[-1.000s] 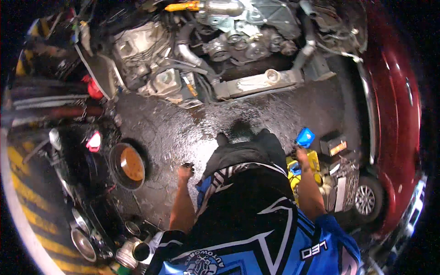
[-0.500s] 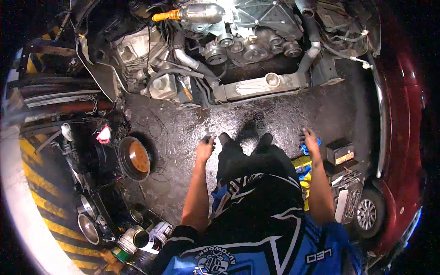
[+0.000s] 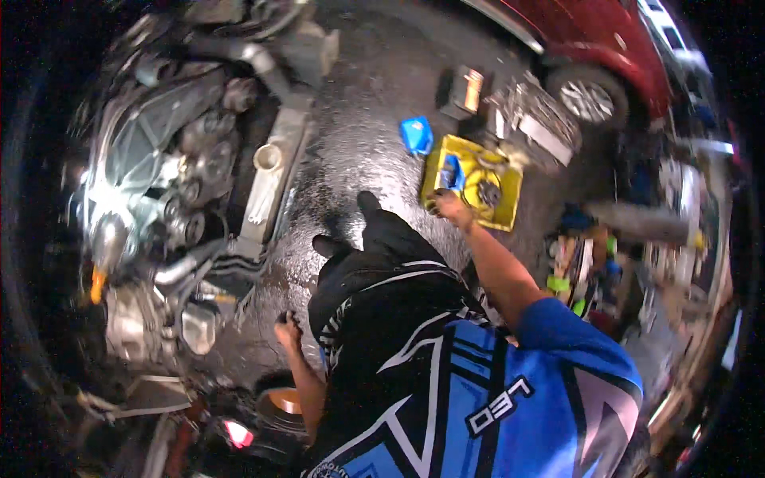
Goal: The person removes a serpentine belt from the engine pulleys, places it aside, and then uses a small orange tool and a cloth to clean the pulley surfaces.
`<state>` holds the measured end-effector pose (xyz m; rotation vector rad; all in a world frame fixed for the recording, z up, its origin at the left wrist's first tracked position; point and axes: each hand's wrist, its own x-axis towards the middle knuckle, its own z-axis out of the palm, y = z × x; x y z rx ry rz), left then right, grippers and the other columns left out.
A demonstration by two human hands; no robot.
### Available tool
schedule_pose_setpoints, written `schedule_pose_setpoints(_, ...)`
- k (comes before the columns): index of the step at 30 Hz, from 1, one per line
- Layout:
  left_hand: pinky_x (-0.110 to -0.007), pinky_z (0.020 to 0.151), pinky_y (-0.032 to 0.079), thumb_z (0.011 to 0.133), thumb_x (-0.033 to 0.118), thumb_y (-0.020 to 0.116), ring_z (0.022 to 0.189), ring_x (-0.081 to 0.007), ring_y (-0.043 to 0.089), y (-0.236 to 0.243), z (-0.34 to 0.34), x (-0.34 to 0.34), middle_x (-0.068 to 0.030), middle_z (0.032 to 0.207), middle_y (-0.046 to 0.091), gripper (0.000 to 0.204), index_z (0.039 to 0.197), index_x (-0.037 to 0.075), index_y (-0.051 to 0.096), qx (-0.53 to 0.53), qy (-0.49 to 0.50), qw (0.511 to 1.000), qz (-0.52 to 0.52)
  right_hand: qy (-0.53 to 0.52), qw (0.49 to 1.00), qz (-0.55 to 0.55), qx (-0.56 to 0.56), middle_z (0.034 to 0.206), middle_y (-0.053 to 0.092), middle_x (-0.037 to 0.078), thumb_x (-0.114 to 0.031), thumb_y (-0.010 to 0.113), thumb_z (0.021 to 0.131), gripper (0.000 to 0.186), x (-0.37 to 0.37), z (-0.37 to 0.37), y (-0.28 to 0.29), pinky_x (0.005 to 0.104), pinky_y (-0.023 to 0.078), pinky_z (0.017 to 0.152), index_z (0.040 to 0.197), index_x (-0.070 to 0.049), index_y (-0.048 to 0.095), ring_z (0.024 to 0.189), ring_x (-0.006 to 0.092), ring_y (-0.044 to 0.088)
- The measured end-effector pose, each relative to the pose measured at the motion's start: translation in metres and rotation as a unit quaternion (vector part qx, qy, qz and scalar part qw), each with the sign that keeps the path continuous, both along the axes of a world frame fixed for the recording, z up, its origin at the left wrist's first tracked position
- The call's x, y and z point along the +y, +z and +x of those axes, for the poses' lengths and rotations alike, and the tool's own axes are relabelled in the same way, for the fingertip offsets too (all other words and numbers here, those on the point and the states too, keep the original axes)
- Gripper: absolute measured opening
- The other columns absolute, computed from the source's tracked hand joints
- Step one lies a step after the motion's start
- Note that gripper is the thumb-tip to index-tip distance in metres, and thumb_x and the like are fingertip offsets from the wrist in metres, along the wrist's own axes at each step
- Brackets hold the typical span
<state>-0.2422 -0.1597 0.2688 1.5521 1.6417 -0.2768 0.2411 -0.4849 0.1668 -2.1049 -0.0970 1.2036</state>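
Crate (image 3: 512,195), yellow, stands on the wet, dark floor (image 3: 358,95) ahead of the person's right side, with a blue item (image 3: 450,172) and a dark, round, coiled-looking thing (image 3: 488,191) inside it.

Writing shows in a few places: short white block lettering (image 3: 500,406) on the blue and black shirt (image 3: 594,350), part of a round emblem (image 3: 327,470) cut by the lower edge, and an orange and pale label (image 3: 473,90) on the black box (image 3: 456,99) beyond the crate, its print too small to make out.

The right hand (image 3: 452,209) is at the crate's near left corner, fingers loosely curled — whether it touches the rim or holds anything, I cannot tell. The left hand (image 3: 288,331) hangs low beside the trousers (image 3: 382,263), over the floor, half closed; its fingertips look dark, and whether something is in them I cannot tell.

A blue container (image 3: 416,135) lies just outside the crate's far left corner. Metal tools (image 3: 538,111) are heaped beyond it, near the wheel (image 3: 586,95) of a red car (image 3: 586,36). To the left is an exposed engine (image 3: 199,159) — a lamp (image 3: 110,239) with an orange handle glows against it.
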Motion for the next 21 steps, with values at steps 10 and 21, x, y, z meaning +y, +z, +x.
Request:
schedule_pose_setpoints(10, -0.035, 0.047, 0.040, 0.095, 0.068, 0.052, 0.048, -0.0183, 0.050, -0.037, -0.021, 0.121, -0.0050, 0.058, 0.057, 0.072, 0.087, -0.001, 0.074, -0.090, -0.105, 0.985, -0.102, 0.300, 0.884, -0.081, -0.349, 0.106, 0.072, 0.012, -0.024, 0.066, 0.083, 0.031, -0.105, -0.159, -0.043, 0.0424, 0.054, 0.082, 0.111, -0.011, 0.068, 0.094, 0.0322, 0.068)
schedule_pose_setpoints(21, -0.034, 0.053, 0.045, 0.096, 0.038, 0.064, 0.058, -0.0168, 0.056, -0.006, 0.138, 0.114, -0.0052, 0.069, 0.061, 0.039, 0.097, 0.000, 0.068, -0.067, -0.124, 0.988, -0.063, -0.195, 0.826, 0.480, -0.221, 0.078, 0.070, 0.004, -0.044, 0.059, 0.094, 0.035, -0.155, -0.058, -0.061, 0.0438, 0.054, 0.072, 0.079, -0.015, 0.069, 0.067, 0.0230, 0.065)
